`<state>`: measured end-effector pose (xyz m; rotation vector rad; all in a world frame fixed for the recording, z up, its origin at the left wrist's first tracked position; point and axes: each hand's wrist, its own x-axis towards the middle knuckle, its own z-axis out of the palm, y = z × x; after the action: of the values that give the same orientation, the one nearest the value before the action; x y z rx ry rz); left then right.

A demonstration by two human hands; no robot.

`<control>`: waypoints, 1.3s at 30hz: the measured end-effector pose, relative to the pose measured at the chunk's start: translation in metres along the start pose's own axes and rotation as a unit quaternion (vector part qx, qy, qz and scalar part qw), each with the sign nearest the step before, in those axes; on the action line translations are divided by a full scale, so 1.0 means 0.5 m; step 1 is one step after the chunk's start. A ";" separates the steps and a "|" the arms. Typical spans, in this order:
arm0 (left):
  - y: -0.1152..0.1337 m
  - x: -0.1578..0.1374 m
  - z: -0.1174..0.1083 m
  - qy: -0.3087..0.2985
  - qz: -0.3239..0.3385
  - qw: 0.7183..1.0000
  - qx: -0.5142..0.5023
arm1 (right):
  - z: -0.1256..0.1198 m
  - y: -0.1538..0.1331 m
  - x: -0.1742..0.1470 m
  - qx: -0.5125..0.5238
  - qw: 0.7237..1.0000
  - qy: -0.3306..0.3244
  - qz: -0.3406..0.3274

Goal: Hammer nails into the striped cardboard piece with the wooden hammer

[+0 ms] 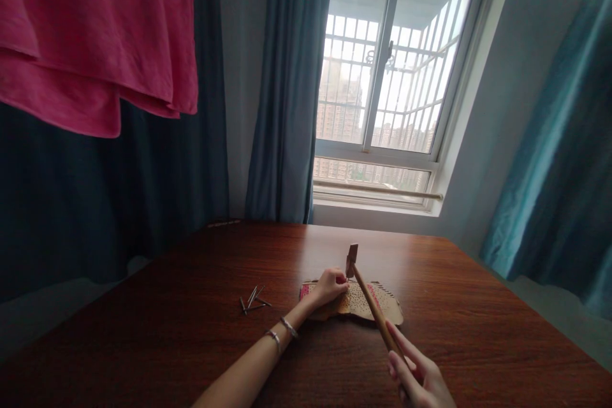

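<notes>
My right hand [417,373] is wrapped round the wooden handle of a hammer [374,309], whose head is raised at the far end, close above my left fingertips. My left hand [331,287] is closed in a pinch over a flat piece of patterned cardboard [366,301]. Between those fingertips is what looks like a nail, mostly hidden by the fingers and the hammer head. The cardboard has dark spots, pink patches and uneven edges, and it lies flat under my left hand. Left of it, several loose nails [255,299] are in a small pile.
Everything rests on a brown wooden table [191,344]. A pink cloth [95,32] hangs at the upper left. Beyond the table are dark blue curtains [289,95] and a barred window [382,76].
</notes>
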<state>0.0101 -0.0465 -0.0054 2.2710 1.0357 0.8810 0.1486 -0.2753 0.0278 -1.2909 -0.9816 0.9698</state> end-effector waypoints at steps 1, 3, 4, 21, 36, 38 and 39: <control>0.000 0.000 0.000 -0.002 0.001 1.000 -0.002 | 0.000 0.001 0.000 -0.003 1.000 0.002 0.002; -0.002 0.000 0.000 -0.003 0.004 1.000 -0.003 | 0.001 0.000 -0.002 -0.002 1.000 0.004 0.004; -0.003 0.001 0.000 -0.002 0.006 1.000 -0.003 | 0.002 -0.001 -0.002 0.004 1.000 0.005 0.005; -0.013 0.003 0.005 0.001 0.013 1.000 -0.011 | 0.000 0.019 0.000 0.022 0.999 0.028 -0.004; -0.006 0.003 0.001 -0.005 0.013 1.000 0.005 | 0.023 0.039 -0.013 -0.013 0.994 0.109 -0.018; -0.008 0.002 0.002 -0.004 0.016 1.000 0.000 | 0.023 0.040 -0.018 -0.032 0.992 0.118 -0.026; -0.008 0.002 0.002 -0.004 0.018 1.000 -0.002 | 0.023 0.040 -0.020 -0.037 0.992 0.120 -0.028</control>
<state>0.0093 -0.0433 -0.0084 2.2940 0.9930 0.8878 0.1344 -0.2804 0.0077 -1.3980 -0.8693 0.7216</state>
